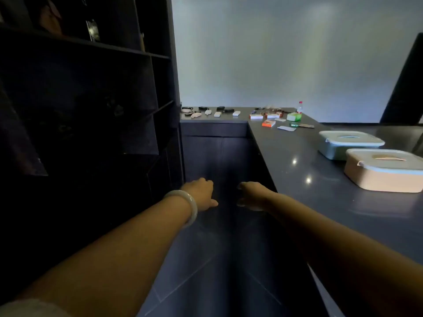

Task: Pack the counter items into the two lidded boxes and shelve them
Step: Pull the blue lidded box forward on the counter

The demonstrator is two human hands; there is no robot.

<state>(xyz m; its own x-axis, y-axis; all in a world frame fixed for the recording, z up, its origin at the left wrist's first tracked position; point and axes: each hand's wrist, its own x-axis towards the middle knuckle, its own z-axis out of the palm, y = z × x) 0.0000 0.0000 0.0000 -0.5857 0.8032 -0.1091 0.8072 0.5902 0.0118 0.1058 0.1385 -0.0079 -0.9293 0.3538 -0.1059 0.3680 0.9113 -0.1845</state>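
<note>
Two lidded boxes stand on the dark counter [320, 179] at the right: a pink box [386, 177] nearer me and a pale green box [338, 149] behind it, both with white lids on. Several small items lie along the far end, among them white cases [217, 114], an orange packet [269, 123], a green box [294, 116] and a small bottle [299, 107]. My left hand [201, 193], a pale bangle on its wrist, and my right hand [251, 194] reach forward over the aisle floor, fingers loosely curled, holding nothing.
A tall dark shelving unit [91, 99] fills the left side. The counter's cabinet front [217, 152] closes the end of the narrow tiled aisle [217, 271]. A dark slanted panel [407, 83] stands at the far right against the pale wall.
</note>
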